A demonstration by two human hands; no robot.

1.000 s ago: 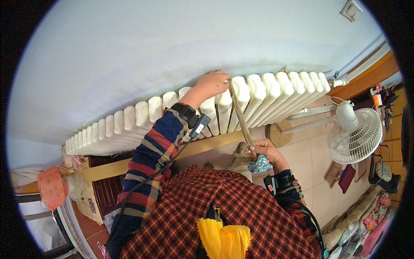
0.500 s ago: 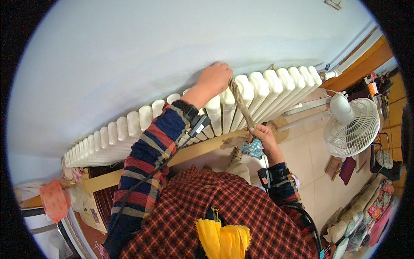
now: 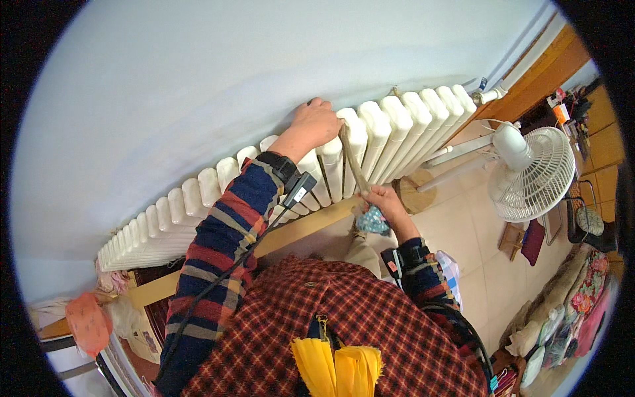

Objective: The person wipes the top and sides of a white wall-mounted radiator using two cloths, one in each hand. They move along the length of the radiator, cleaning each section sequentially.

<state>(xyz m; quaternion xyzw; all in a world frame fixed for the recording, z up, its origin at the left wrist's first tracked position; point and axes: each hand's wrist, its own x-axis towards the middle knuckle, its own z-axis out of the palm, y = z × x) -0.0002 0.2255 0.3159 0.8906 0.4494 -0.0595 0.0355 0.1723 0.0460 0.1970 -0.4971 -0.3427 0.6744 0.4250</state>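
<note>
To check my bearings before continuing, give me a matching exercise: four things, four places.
1 twisted brown cloth strip
2 white ribbed metal radiator
3 white round caged fan
4 blue dotted cloth bundle

A along the pale blue wall
B below the right hand
C between left hand and right hand
D right of the radiator

Pairs: 1-C, 2-A, 3-D, 4-B

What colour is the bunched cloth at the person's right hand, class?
The bunched cloth is mostly blue; the head view shows it.
</note>
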